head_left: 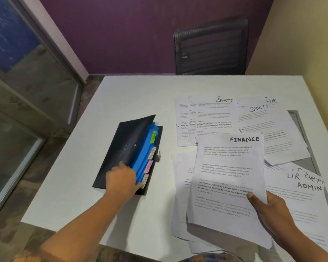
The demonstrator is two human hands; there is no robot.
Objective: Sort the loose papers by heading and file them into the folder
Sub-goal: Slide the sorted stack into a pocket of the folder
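Behind the white table (133, 99) a black mesh chair (212, 48) stood against a purple wall, and a glass door (17, 72) ran along the left. Loose papers (212, 118) covered the right half of the table in overlapping layers, with handwritten headings such as SPORTS, HR and ADMIN showing. More sheets lay under the raised page, and nothing lay between the two hands.

The left hand (121, 178) reached forward onto the black folder (125, 144). Its fingers lay on the front cover, and the thumb hooked the cover's edge beside the lowest tab (145, 179), so it gripped the cover, which stood ajar. The right hand (271, 207) pinched the Finance sheet (227, 167) at its lower right edge. The thumb was on top and the fingers underneath, holding the page lifted off the pile and tilted toward the camera.

The folder lay on the table's left half, apart from the papers, with blue dividers (144, 154) fanned out under the cover. A green HR tab (153, 137), an Admin tab (151, 152) and a pink tab (148, 166) ran down its right edge, just ahead of the left thumb. The Finance sheet hung right of the folder, near it but not touching.
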